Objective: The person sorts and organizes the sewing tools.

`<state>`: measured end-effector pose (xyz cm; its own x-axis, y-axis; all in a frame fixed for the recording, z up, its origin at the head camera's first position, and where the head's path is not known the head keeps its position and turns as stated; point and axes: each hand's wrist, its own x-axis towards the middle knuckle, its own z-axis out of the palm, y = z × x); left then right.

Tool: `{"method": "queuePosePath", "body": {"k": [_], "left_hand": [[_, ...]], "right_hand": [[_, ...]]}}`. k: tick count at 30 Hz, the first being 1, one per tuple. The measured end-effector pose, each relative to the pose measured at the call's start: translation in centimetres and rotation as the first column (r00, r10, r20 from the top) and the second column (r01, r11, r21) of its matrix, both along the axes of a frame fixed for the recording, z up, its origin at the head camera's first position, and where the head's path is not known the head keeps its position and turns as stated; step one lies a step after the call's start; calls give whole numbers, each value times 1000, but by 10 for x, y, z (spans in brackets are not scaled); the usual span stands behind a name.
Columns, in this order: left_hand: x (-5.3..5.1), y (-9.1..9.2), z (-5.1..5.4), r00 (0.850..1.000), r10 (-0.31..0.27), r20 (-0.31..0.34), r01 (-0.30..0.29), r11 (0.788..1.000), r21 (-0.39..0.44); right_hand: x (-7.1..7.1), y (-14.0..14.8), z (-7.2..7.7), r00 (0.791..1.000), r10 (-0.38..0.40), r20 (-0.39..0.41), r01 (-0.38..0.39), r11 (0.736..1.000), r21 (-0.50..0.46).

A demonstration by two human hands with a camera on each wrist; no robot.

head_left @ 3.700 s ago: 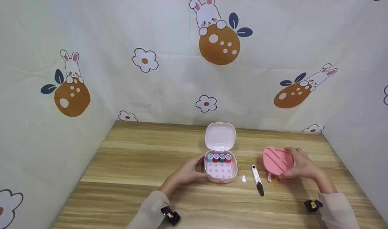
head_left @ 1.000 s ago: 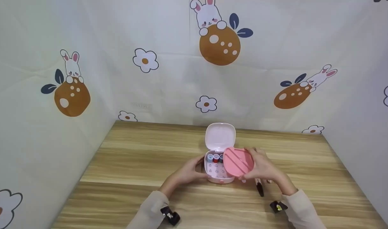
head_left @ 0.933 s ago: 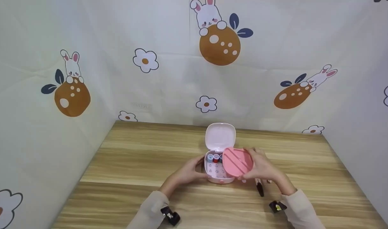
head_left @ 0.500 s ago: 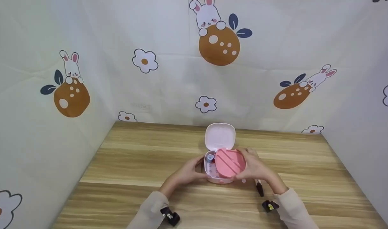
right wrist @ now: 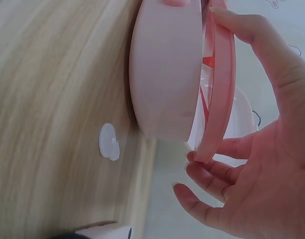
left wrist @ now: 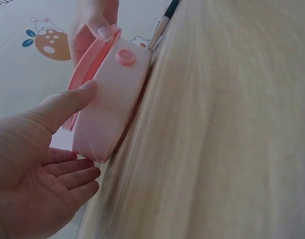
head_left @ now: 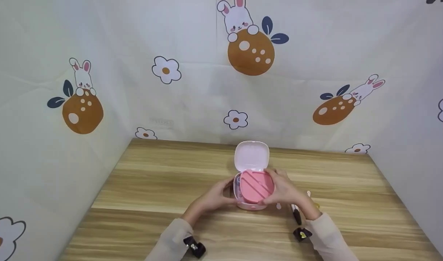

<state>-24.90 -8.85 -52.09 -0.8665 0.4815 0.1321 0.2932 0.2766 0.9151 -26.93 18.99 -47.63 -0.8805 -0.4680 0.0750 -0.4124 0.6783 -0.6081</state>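
Since the earlier head frames, the pink tray (head_left: 257, 186) has travelled from the table on the right to above the box (right wrist: 165, 69), and the right hand (head_left: 284, 189) has come across with it. It covers most of the opening, so the two seem close to lined up, though the tray is not yet seated: the right wrist view shows a gap between it and the box rim.

The tray is a shallow rounded square with raised diagonal strips across its face, and it sits slightly right of centre, leaving a strip at the left where a bluish spool (head_left: 239, 179) partly shows. The right hand grasps the tray's edge between thumb and fingers. The left hand (head_left: 218, 195) holds the box at its left side, thumb over the front wall, the fingers loosely bent.

The box is pale pink, with a round pink button (left wrist: 125, 57) in front and its lid (head_left: 251, 156) standing open behind. Right of the box, a small white piece (right wrist: 109, 142) lies on the wooden table (head_left: 163, 174), near a white-and-black tool (head_left: 297, 216) partly hidden by the right arm.
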Motion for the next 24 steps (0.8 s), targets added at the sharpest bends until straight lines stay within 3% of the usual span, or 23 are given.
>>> {"method": "queuePosePath", "body": {"k": [19,24], "left_hand": [[0,0,-1,1000,12,-8,-12,1000,-7],[0,0,-1,1000,-15,-24,15,1000,24]], "right_hand": [[-1,-13,-7,1000,5,-22,-6,999,-39],[0,-14,-7,999,12,-43,-12,1000,-20]]}}
